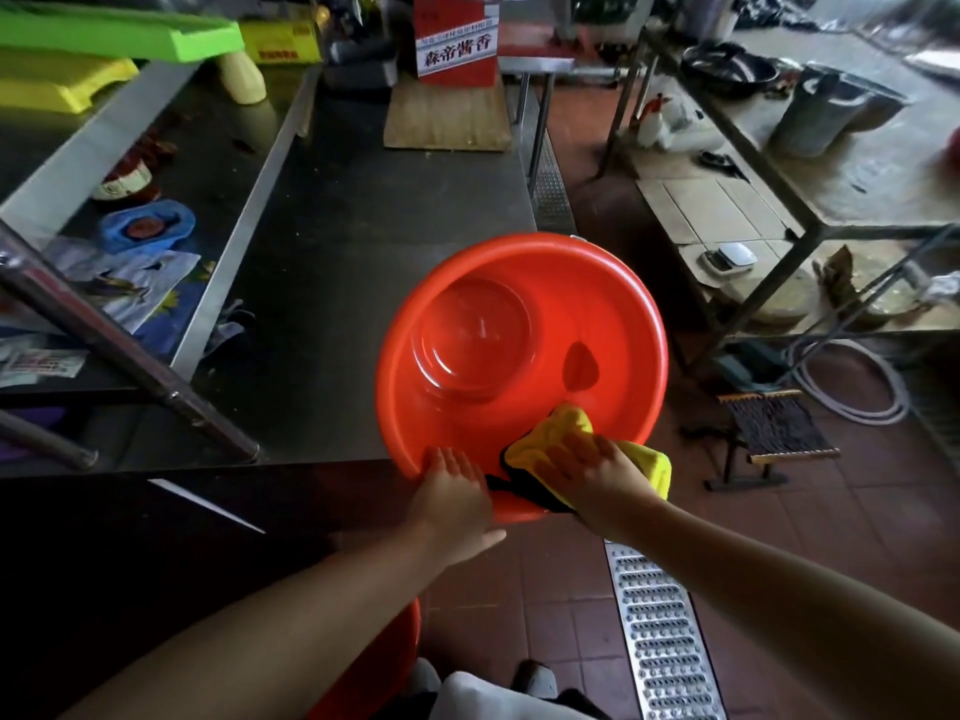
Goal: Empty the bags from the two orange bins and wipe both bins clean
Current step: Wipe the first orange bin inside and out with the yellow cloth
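Orange plastic fills the middle of the head view: one bin [519, 356] is tilted toward the camera, its far side resting on the corner of the steel worktop [363, 226] and its near rim overhanging the tiled floor [571, 563]. No bag is seen inside it, so the step in hand is judged to be the wiping of this bin. The left hand [454, 493] lies over the near rim with fingers fairly straight, the thumb below the edge, so the bin is steadied rather than clutched. The right hand [592, 472] is pressed flat, fingers spread, on a folded yellow cloth [558, 428] against the inner wall just beside the rim. Good wiping would be had by sweeping the cloth round the wall and down to the flat bottom, where a glossy ring is seen, while the rim is turned bit by bit under the left hand; pressure should be kept toward the worktop, since the bin is only partly supported and could slip off the corner. A second orange bin [384, 667] is glimpsed low by the legs, its inside hidden. Open floor lies to the right, bounded by a metal drain grate [660, 641] and a small stool [774, 433]; leftward the worktop edge leaves little room.
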{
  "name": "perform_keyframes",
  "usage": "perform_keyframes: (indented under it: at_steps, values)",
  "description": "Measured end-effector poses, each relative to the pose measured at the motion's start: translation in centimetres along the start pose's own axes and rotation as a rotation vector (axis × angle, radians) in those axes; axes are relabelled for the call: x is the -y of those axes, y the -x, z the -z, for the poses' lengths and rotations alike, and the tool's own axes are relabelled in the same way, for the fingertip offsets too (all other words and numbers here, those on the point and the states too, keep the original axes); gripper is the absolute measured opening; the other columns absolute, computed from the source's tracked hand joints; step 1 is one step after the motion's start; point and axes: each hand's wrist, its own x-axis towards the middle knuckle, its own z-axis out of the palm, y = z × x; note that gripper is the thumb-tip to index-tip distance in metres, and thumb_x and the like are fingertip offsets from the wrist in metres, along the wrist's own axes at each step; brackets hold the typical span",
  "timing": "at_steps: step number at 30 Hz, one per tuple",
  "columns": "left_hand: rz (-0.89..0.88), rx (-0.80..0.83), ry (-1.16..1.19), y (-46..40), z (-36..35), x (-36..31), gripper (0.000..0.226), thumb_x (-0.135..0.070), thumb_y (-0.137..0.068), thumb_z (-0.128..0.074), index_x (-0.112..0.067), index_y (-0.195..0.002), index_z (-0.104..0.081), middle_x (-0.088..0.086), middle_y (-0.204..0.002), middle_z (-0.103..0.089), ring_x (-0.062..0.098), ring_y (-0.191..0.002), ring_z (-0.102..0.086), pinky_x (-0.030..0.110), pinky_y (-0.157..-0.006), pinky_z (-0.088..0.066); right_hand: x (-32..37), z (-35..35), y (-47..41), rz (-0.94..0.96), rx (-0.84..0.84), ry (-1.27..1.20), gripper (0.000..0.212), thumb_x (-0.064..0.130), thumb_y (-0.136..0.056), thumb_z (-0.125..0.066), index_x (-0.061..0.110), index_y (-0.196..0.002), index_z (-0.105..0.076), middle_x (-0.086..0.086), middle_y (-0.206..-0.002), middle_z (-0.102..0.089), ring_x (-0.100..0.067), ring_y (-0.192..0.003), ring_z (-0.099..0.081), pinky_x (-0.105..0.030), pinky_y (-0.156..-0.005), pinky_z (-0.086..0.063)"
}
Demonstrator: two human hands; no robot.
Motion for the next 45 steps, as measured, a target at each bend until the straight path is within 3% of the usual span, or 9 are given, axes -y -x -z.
perform_keyframes:
  at_steps: [4,8,16,22,28,35,40,42,45]
  values:
    - [-0.01,0.013,0.028,-0.4,0.1,-0.3,0.092,-0.066,-0.095,-0.03,0.016,-0.132,-0.044,0.044,-0.135,-0.041,0.059,-0.125,-0.041,0.063,-0.109,-0.025,0.8,-0.8,-0.5,-0.023,0.127,-0.179,0.081,0.06,-0.085,-0.057,0.031,-0.154,-0.025,-0.005,-0.15,-0.039,-0.036,-0.138,-0.035,-0.048,-0.102,-0.037]
    - [-0.05,0.074,-0.05,-0.1,0.7,-0.3,0.091,-0.071,-0.09,-0.032,0.01,-0.121,-0.06,0.041,-0.12,-0.056,0.056,-0.11,-0.056,0.062,-0.1,-0.041,2.8,-0.3,-1.7,-0.147,0.093,-0.416,0.066,0.071,-0.094,-0.026,0.043,-0.154,-0.017,0.0,-0.156,-0.032,-0.032,-0.143,-0.026,-0.05,-0.106,-0.028]
    - [-0.056,0.094,-0.034,0.4,-0.1,-0.1,0.059,-0.047,-0.061,-0.079,0.004,-0.09,-0.076,0.028,-0.089,-0.071,0.043,-0.082,-0.069,0.055,-0.08,-0.055,0.2,-2.1,-5.0,-0.221,0.175,-0.321,0.054,0.037,-0.1,-0.038,0.046,-0.15,-0.022,0.001,-0.161,-0.017,-0.032,-0.149,-0.012,-0.049,-0.111,-0.027]
    - [-0.083,0.019,-0.039,0.2,0.0,-0.4,0.067,-0.066,-0.073,-0.06,-0.002,-0.083,-0.075,0.026,-0.086,-0.071,0.042,-0.08,-0.068,0.052,-0.079,-0.055,3.3,-3.5,-6.7,-0.183,0.215,-0.58,0.059,0.05,-0.099,-0.035,0.045,-0.153,-0.01,0.001,-0.165,-0.008,-0.028,-0.152,-0.001,-0.055,-0.115,-0.019]
    - [-0.064,0.069,-0.091,-0.1,-0.3,-0.7,0.05,-0.041,-0.07,-0.065,0.003,-0.091,-0.076,0.03,-0.09,-0.07,0.045,-0.084,-0.069,0.056,-0.078,-0.056,1.2,-4.6,-8.4,-0.338,0.203,-0.529,0.052,0.034,-0.101,-0.037,0.045,-0.15,-0.021,0.001,-0.164,-0.014,-0.028,-0.152,-0.006,-0.05,-0.115,-0.019]
    - [-0.089,0.036,-0.136,-0.2,-0.2,-0.7,0.069,-0.025,-0.076,-0.015,0.006,-0.093,-0.075,0.032,-0.092,-0.07,0.046,-0.084,-0.069,0.054,-0.079,-0.056,-0.2,-5.1,-10.5,-0.209,0.188,-0.602,0.054,0.04,-0.102,-0.039,0.055,-0.149,-0.016,0.005,-0.165,-0.004,-0.027,-0.152,-0.004,-0.049,-0.12,-0.02]
    - [-0.085,0.008,-0.137,-0.2,0.3,-1.1,0.064,-0.029,-0.077,-0.023,0.004,-0.09,-0.076,0.029,-0.089,-0.071,0.044,-0.081,-0.07,0.051,-0.075,-0.057,2.0,-4.4,-13.2,-0.212,0.114,-0.693,0.034,0.026,-0.096,-0.042,0.042,-0.126,-0.041,-0.004,-0.145,-0.031,-0.035,-0.137,-0.035,-0.051,-0.096,-0.044]
    - [-0.113,-0.011,-0.187,-0.2,-0.2,-0.9,0.062,-0.029,-0.08,-0.024,0.002,-0.096,-0.076,0.028,-0.095,-0.071,0.042,-0.086,-0.07,0.051,-0.078,-0.057,1.3,-4.9,-13.9,-0.085,0.036,-0.679,0.034,0.024,-0.095,-0.043,0.042,-0.122,-0.038,0.004,-0.139,-0.036,-0.028,-0.134,-0.037,-0.047,-0.094,-0.043]
    - [-0.129,0.013,-0.251,-0.3,-0.5,-1.0,0.049,-0.032,-0.081,-0.045,0.001,-0.103,-0.074,0.028,-0.1,-0.07,0.043,-0.09,-0.069,0.051,-0.079,-0.057,-0.4,-7.0,-15.4,-0.373,0.02,-0.719,0.036,0.016,-0.095,-0.046,0.037,-0.124,-0.049,0.002,-0.132,-0.045,-0.019,-0.125,-0.044,-0.024,-0.086,-0.03]
